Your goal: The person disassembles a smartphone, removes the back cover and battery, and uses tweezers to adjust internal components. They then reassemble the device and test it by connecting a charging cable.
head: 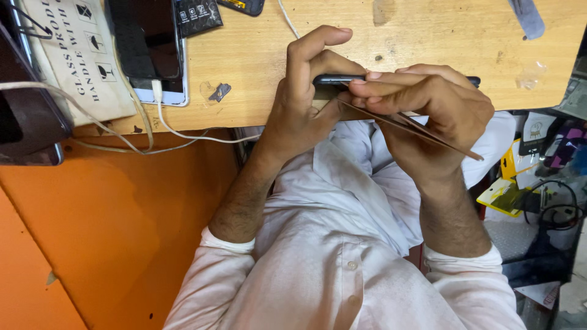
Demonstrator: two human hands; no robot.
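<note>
Left hand [299, 104] wraps the near end of a dark phone [333, 79] held edge-on just above the desk [428, 36] front edge; index finger arched over the top, thumb pressed to the phone's side, other fingers curled under it. Right hand [434, 113] grips the phone's other end, fingers closed flat along its top edge, and also pinches a thin flat brown strip [422, 131] that runs from the phone's near edge down-right past the wrist, tip free over the white shirt [342, 256]. Phone sits between both hands, over the desk rim and the person's lap. Desk is pale wood, scuffed. Top left: cream cloth bag [73, 61] with dark block lettering and small square icons, partly under a dark tablet-like device [24, 122] at the far left edge. Next to it a second phone [150, 49], screen dark, white frame, white cable [183, 131] plugged into its bottom and trailing over the desk edge. Small black package [197, 15] with white print just right of it, at the top edge. Orange panel [116, 226] below the desk, left. Right side: yellow packets [507, 183], black cords [556, 208], white card with a logo [535, 128], all cluttered, details unclear.
</note>
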